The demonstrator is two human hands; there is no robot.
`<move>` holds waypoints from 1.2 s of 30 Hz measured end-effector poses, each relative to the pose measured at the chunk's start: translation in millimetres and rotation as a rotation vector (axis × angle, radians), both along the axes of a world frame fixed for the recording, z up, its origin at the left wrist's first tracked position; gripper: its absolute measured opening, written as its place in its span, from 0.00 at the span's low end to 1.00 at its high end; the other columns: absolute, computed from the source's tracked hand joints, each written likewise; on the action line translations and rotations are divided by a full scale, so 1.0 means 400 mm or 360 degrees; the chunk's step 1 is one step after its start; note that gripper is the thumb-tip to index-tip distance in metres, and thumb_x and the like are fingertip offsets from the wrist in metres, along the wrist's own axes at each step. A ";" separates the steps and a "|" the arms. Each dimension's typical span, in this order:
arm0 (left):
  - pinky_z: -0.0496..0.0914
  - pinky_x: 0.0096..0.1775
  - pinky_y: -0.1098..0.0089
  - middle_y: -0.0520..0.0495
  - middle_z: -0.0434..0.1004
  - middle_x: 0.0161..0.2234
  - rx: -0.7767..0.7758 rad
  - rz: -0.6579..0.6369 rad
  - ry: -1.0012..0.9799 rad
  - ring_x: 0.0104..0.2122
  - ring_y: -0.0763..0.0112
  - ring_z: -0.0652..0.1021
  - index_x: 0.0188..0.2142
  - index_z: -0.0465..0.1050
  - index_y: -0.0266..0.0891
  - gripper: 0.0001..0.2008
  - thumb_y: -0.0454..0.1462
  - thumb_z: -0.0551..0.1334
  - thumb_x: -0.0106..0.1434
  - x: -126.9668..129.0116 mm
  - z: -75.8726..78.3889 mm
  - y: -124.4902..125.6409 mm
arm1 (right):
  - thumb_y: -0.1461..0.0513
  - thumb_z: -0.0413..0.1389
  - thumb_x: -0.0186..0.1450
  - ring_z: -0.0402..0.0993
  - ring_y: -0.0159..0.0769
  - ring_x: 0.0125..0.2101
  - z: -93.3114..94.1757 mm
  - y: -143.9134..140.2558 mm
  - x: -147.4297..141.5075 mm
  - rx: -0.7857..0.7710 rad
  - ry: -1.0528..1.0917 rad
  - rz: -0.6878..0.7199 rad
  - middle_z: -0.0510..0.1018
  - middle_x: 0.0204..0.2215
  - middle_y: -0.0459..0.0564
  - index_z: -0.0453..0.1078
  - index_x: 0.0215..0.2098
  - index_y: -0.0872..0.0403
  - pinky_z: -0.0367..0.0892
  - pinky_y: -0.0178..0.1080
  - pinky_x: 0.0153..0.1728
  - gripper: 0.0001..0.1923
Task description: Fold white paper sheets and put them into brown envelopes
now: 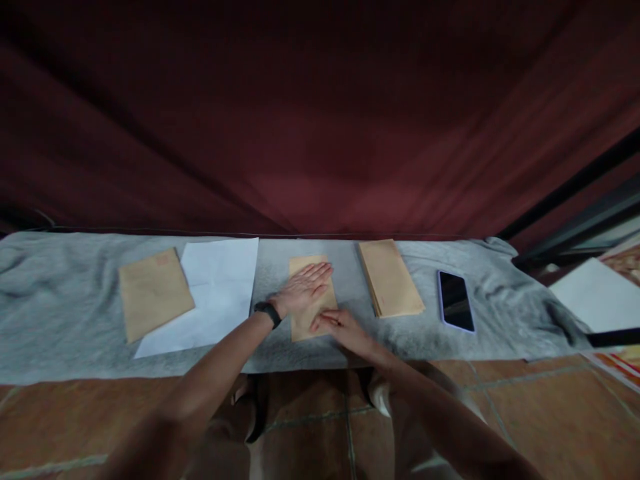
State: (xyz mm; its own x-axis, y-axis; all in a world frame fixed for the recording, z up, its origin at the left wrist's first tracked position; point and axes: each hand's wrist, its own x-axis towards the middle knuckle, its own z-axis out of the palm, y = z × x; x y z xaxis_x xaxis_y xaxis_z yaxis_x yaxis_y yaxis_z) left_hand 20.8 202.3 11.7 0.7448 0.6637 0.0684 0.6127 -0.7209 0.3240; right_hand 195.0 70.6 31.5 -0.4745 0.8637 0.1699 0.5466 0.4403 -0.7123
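A brown paper envelope [300, 327] lies flat in front of me on the grey cloth. My left hand [306, 285], with a dark band [269, 312] on its wrist, rests palm down across the envelope's upper part, fingers stretched out. On the lower right part of the same envelope, my right hand [340, 328] touches the paper with its fingers curled in; whether anything is in them is hidden. To the right sits a stack of brown envelopes [393, 277]. A white sheet of paper [220, 287] is spread at the left, partly under another brown envelope [155, 293].
A phone in a pale purple case [456, 300] lies right of the stack. Grey cloth [60, 307] covers the long narrow surface, with a dark red curtain [320, 133] behind it. Below is a tiled floor [550, 400]. White paper [600, 293] shows at the far right near dark bars.
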 end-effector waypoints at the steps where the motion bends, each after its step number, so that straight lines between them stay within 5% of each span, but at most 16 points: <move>1: 0.45 0.72 0.59 0.40 0.53 0.74 -0.0009 -0.0008 0.0015 0.74 0.65 0.53 0.72 0.56 0.36 0.30 0.45 0.45 0.76 -0.004 -0.002 -0.017 | 0.53 0.43 0.78 0.83 0.33 0.35 -0.004 0.006 0.002 -0.0098 0.0122 -0.0073 0.87 0.33 0.42 0.83 0.38 0.47 0.76 0.35 0.41 0.26; 4: 0.45 0.72 0.59 0.41 0.52 0.74 -0.0033 -0.0057 0.0045 0.74 0.66 0.53 0.72 0.55 0.37 0.29 0.43 0.46 0.76 -0.011 -0.006 -0.073 | 0.47 0.40 0.77 0.82 0.38 0.36 -0.015 0.017 -0.002 -0.0360 0.0640 -0.0231 0.85 0.30 0.47 0.82 0.31 0.49 0.76 0.41 0.44 0.33; 9: 0.45 0.72 0.60 0.40 0.52 0.74 0.0003 -0.0105 0.0100 0.74 0.67 0.52 0.73 0.53 0.36 0.29 0.44 0.45 0.77 -0.012 -0.012 -0.167 | 0.40 0.50 0.68 0.78 0.40 0.29 -0.033 0.025 -0.024 -0.0593 0.1266 -0.0552 0.82 0.25 0.48 0.74 0.23 0.48 0.75 0.43 0.40 0.28; 14: 0.42 0.72 0.61 0.43 0.49 0.75 0.0034 -0.0122 0.0170 0.74 0.69 0.50 0.75 0.48 0.39 0.29 0.45 0.42 0.79 -0.017 -0.007 -0.250 | 0.41 0.58 0.61 0.72 0.37 0.26 -0.044 0.043 -0.015 -0.0634 0.1554 -0.0723 0.77 0.22 0.45 0.70 0.22 0.48 0.70 0.40 0.34 0.22; 18: 0.42 0.73 0.59 0.45 0.46 0.76 0.0046 -0.0186 0.0160 0.74 0.68 0.49 0.75 0.45 0.43 0.29 0.46 0.42 0.79 -0.020 0.017 -0.319 | 0.43 0.56 0.63 0.75 0.39 0.32 -0.042 0.056 -0.002 -0.0575 0.1410 -0.0757 0.80 0.27 0.47 0.74 0.26 0.49 0.71 0.40 0.40 0.21; 24: 0.50 0.71 0.60 0.41 0.60 0.72 0.0074 -0.0111 0.0153 0.72 0.65 0.59 0.71 0.57 0.37 0.28 0.48 0.46 0.78 -0.008 0.030 -0.416 | 0.45 0.46 0.72 0.78 0.41 0.51 -0.034 0.048 -0.014 -0.0471 0.0867 -0.0497 0.84 0.47 0.49 0.80 0.41 0.47 0.70 0.44 0.56 0.25; 31: 0.60 0.67 0.58 0.39 0.74 0.62 0.0118 -0.0008 -0.0025 0.65 0.60 0.71 0.61 0.69 0.36 0.24 0.48 0.54 0.75 0.000 0.021 -0.443 | 0.51 0.38 0.79 0.62 0.35 0.68 -0.023 0.063 -0.023 -0.0089 -0.0120 0.0227 0.71 0.66 0.47 0.72 0.63 0.49 0.51 0.47 0.72 0.27; 36: 0.55 0.69 0.58 0.39 0.72 0.64 0.0094 -0.0033 -0.0054 0.66 0.58 0.68 0.65 0.66 0.36 0.28 0.50 0.56 0.73 0.002 0.030 -0.440 | 0.54 0.37 0.79 0.52 0.35 0.72 -0.037 0.109 -0.038 0.0084 -0.0546 0.0279 0.60 0.72 0.44 0.63 0.70 0.46 0.44 0.49 0.74 0.26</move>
State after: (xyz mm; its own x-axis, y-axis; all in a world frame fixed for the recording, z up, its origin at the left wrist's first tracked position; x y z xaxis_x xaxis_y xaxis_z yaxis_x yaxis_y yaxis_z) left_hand 21.8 26.2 23.6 0.7549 0.6423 0.1324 0.5870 -0.7518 0.3005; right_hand 179.7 114.1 16.8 -0.6510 0.7589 0.0175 0.6626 0.5793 -0.4748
